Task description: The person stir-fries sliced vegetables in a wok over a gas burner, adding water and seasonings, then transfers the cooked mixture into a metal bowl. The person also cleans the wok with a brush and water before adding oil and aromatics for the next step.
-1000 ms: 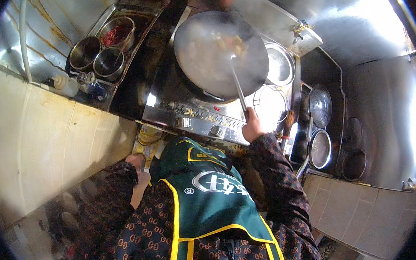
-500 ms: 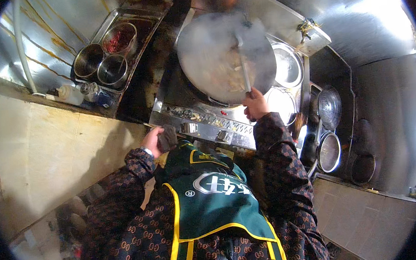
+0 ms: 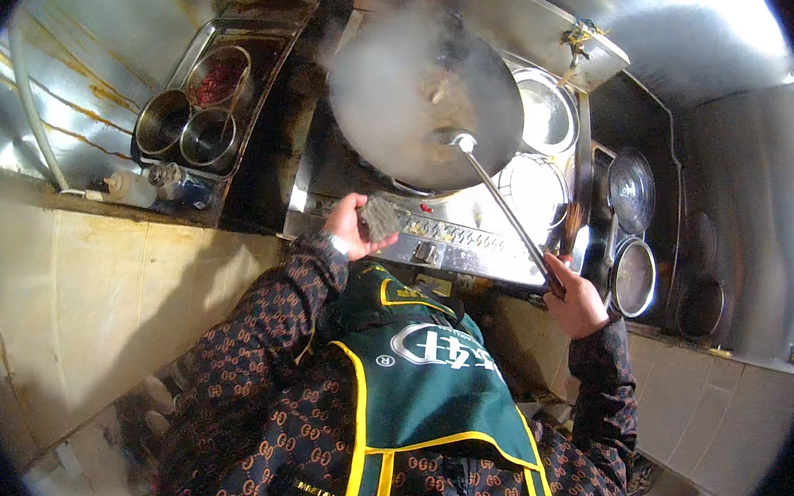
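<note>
1. Head view, left hand (image 3: 348, 226): fingers closed around a folded grey cloth (image 3: 379, 219). The cloth is located over the front panel of the stove (image 3: 471, 234), just beside the near rim of the wok (image 3: 384, 159).
2. Head view, right hand (image 3: 576, 304): grasping the handle end of a long metal ladle (image 3: 506, 197). The ladle slants up and leftward; its head is inside the wok, near the food (image 3: 440, 89).
3. Head view, wok: seated on the stove. Steam partly hides its interior; the quantity of food cannot be determined.
4. Head view, surroundings: a bright metal basin (image 3: 548, 114) stands right of the wok. A brush (image 3: 573, 227) is located near the right hand. Three metal pots (image 3: 161, 123) stand together at upper left.
</note>
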A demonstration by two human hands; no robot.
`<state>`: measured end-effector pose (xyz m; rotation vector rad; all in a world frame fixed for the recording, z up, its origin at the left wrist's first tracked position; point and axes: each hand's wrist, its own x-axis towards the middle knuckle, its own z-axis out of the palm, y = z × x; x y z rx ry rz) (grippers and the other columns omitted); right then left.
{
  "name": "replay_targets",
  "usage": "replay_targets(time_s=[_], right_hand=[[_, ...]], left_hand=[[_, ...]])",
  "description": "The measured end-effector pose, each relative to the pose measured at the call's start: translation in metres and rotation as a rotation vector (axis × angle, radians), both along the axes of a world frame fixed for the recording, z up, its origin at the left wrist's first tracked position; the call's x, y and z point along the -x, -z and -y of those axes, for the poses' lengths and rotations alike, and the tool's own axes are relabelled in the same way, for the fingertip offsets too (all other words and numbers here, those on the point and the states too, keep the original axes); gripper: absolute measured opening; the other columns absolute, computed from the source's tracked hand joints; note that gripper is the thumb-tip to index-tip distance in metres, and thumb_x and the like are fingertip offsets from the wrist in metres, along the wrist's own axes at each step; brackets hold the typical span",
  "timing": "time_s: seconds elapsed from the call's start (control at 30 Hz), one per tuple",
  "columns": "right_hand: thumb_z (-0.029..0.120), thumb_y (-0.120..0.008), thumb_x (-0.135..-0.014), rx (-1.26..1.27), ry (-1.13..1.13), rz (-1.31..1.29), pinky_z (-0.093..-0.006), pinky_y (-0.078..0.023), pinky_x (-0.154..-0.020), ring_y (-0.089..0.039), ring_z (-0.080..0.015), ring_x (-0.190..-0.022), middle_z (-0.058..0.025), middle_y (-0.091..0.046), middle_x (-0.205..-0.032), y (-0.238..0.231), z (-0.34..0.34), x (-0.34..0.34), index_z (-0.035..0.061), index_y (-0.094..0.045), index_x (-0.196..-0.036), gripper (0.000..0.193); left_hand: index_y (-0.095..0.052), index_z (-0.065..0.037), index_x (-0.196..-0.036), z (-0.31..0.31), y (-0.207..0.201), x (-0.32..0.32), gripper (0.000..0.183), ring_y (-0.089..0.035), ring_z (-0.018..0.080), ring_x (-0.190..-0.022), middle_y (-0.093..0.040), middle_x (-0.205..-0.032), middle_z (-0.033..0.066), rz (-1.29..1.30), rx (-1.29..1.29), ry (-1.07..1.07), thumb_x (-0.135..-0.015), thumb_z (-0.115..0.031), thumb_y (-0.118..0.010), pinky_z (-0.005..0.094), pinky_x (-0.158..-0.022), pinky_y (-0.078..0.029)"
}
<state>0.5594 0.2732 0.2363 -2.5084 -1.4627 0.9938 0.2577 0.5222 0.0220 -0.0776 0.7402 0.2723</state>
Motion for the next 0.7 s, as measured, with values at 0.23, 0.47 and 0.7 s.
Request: replay_targets(time_s=[0.23, 0.47, 0.7], right_hand=[[-0.001, -0.056, -0.081, -0.233, 0.233, -0.130, -0.0454, -0.051, -0.085, -0.064, -0.0425, -0.099, -0.0313, -0.062, -0.107, 0.140, -0.010, 0.053, 0.0029, -0.039, -0.143, 0.064], [0.016, -0.066, -0.087, -0.158, 0.245, -0.142, -0.0462, -0.051, -0.072, -0.065, -0.0429, -0.085, -0.0246, -0.065, -0.091, 0.206, 0.050, 0.073, 0.0041, -0.048, -0.124, 0.043], [0.021, -0.068, -0.085, -0.282, 0.317, -0.079, -0.0485, -0.051, -0.074, -0.064, -0.0466, -0.089, -0.0275, -0.065, -0.092, 0.188, 0.028, 0.072, 0.0014, -0.055, -0.110, 0.034]], left_hand=[[-0.040, -0.016, -0.139, -0.026, -0.029, -0.086, 0.054, -0.032, 0.0281, -0.137, -0.034, -0.148, 0.0086, -0.310, 0.012, -0.227, -0.090, -0.033, -0.055, 0.0628, -0.108, -0.032], [-0.051, -0.009, -0.110, -0.025, -0.004, -0.093, 0.023, -0.050, 0.0273, -0.114, -0.052, -0.115, 0.0088, -0.422, -0.105, -0.222, -0.088, -0.010, -0.060, 0.0617, -0.100, -0.043], [-0.051, -0.005, -0.108, -0.035, 0.037, -0.099, 0.026, -0.061, 0.0282, -0.080, -0.057, -0.098, 0.0140, -0.361, -0.142, 0.049, -0.094, -0.024, -0.061, 0.0407, -0.063, -0.060]])
